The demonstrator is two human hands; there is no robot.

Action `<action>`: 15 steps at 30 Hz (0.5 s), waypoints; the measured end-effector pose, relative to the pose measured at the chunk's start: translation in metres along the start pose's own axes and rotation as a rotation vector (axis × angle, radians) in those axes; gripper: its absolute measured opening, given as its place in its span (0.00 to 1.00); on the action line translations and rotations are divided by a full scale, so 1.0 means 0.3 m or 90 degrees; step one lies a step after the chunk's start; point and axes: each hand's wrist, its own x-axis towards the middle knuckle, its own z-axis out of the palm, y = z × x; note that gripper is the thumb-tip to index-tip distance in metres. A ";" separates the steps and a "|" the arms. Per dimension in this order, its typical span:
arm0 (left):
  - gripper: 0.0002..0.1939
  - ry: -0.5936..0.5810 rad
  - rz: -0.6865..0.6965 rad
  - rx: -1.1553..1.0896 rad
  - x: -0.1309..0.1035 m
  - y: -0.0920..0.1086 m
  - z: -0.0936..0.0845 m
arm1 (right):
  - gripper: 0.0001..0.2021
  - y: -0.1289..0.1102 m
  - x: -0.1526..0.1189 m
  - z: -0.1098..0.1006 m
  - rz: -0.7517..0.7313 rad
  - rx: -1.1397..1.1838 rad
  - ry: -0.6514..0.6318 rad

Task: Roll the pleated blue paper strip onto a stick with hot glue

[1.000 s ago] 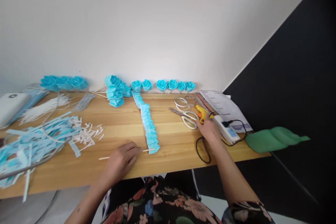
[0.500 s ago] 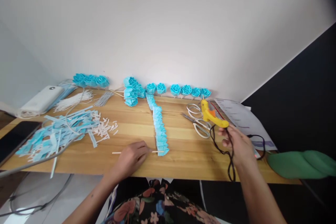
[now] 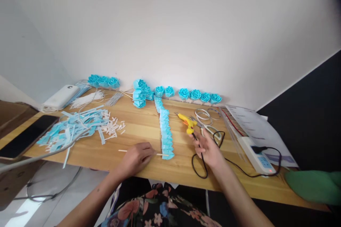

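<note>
My left hand (image 3: pixel 140 158) is closed on a thin pale stick (image 3: pixel 123 150), which crosses the near end of a long pleated light-blue strip (image 3: pixel 165 131). The strip runs back across the wooden table to the blue paper flowers. My right hand (image 3: pixel 206 146) is closed around the rear end and black cord of a yellow glue gun (image 3: pixel 188 122). The gun's nozzle points left and away from me, to the right of the strip. Behind the gun lie white-handled scissors (image 3: pixel 211 129).
Blue flowers (image 3: pixel 195 94) line the wall. Left are blue strips (image 3: pixel 71 127), white cut bits (image 3: pixel 114 127), a phone (image 3: pixel 28 136) and a power bank (image 3: pixel 61 97). Right are a power strip (image 3: pixel 258 156), papers (image 3: pixel 258 127) and a green object (image 3: pixel 310 184).
My right hand has moved left with the glue gun, whose nozzle now points left instead of toward the wall. My left hand keeps its hold on the stick. The view has shifted slightly.
</note>
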 end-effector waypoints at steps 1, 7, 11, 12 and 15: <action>0.14 0.005 0.009 0.012 0.002 0.000 -0.001 | 0.15 -0.002 0.022 0.008 0.013 0.004 -0.015; 0.13 0.009 0.030 0.030 0.016 0.002 -0.005 | 0.09 -0.001 0.073 0.024 0.023 -0.054 -0.116; 0.12 -0.002 0.008 -0.053 0.027 0.001 -0.043 | 0.09 -0.010 0.033 0.012 -0.025 -0.087 -0.099; 0.13 0.007 -0.004 -0.071 0.035 -0.001 -0.060 | 0.10 -0.016 0.017 0.007 -0.045 -0.089 -0.094; 0.14 0.067 -0.069 -0.123 0.086 -0.026 -0.116 | 0.13 -0.043 -0.026 -0.007 -0.119 -0.115 -0.090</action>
